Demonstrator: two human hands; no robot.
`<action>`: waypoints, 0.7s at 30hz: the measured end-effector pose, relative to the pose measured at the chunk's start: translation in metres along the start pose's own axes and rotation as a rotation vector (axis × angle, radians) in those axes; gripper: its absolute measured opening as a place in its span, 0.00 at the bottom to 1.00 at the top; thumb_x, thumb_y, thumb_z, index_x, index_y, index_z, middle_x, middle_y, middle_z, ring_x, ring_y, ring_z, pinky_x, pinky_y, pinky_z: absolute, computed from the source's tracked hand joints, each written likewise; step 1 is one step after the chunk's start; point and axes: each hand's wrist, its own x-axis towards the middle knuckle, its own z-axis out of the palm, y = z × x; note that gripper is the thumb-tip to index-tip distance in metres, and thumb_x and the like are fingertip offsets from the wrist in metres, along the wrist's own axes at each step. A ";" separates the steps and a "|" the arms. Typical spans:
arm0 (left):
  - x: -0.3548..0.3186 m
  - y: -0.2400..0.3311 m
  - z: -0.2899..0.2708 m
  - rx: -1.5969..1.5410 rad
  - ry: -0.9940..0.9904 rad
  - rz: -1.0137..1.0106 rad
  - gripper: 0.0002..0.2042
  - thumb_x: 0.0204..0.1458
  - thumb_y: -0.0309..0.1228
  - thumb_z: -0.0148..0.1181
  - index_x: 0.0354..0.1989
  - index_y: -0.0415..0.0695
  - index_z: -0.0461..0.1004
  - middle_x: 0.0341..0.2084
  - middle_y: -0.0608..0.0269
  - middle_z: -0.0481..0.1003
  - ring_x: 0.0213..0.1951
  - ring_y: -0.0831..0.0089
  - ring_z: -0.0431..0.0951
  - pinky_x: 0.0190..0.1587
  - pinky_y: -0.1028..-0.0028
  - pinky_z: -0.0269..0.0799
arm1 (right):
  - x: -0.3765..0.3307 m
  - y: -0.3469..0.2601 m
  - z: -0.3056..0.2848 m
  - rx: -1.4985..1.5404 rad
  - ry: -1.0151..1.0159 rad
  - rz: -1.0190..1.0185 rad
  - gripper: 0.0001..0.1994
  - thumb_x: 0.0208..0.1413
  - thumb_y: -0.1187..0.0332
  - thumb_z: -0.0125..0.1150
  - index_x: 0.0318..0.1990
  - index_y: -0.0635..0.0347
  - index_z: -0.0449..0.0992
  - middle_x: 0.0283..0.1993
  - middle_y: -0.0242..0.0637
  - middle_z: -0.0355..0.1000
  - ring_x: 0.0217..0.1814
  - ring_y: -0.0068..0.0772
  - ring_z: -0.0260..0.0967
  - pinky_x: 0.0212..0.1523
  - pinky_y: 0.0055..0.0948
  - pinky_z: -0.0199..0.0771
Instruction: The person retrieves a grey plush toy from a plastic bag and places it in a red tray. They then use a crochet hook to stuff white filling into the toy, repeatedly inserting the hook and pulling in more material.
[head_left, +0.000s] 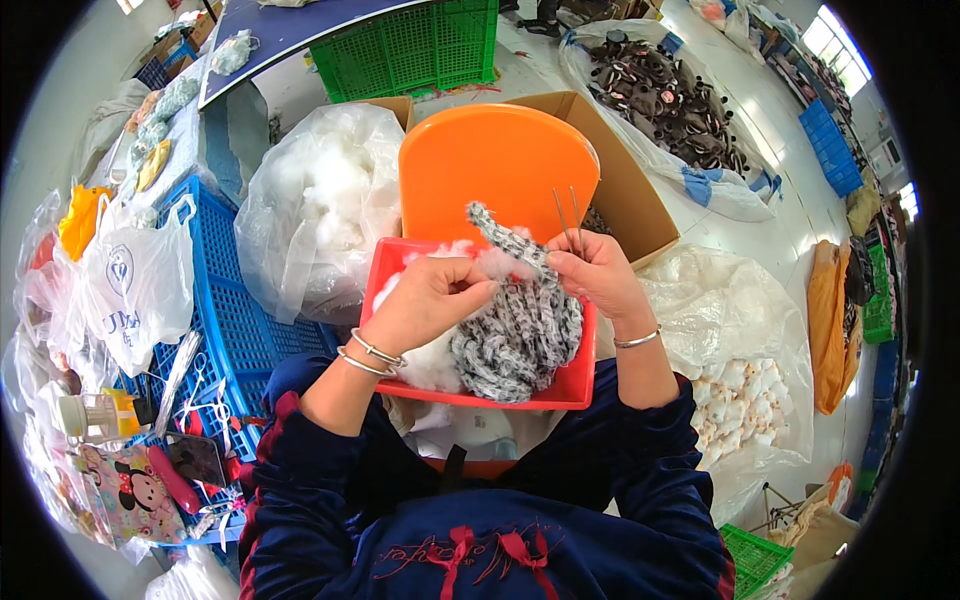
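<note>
A red plastic basket (378, 277) rests at my lap, holding white fluffy stuffing (430, 362) and a heap of grey-and-black fuzzy knitted strips (520, 345). My right hand (600, 280) is closed on the end of one fuzzy knitted tube (500, 232), whose other end points up and left. Between the same fingers stand metal tweezers (568, 215), their two thin prongs upward. My left hand (430, 300) is pinched closed over the stuffing, left of the tube. Whatever lies between its fingertips is too small to make out.
An orange chair (495, 150) stands just beyond the basket. Left of it sits a clear bag of stuffing (325, 200); a blue crate (235, 330) is nearer me. On the right are a cardboard box (635, 210) and a plastic bag of small white pieces (745, 400).
</note>
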 end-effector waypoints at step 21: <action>0.002 0.004 0.003 -0.301 -0.263 -0.191 0.13 0.64 0.36 0.50 0.46 0.41 0.78 0.33 0.68 0.80 0.25 0.86 0.76 0.28 0.84 0.68 | 0.014 0.021 0.037 0.023 0.008 -0.292 0.19 0.57 0.75 0.62 0.56 0.65 0.70 0.52 0.34 0.71 0.48 0.17 0.69 0.48 0.21 0.70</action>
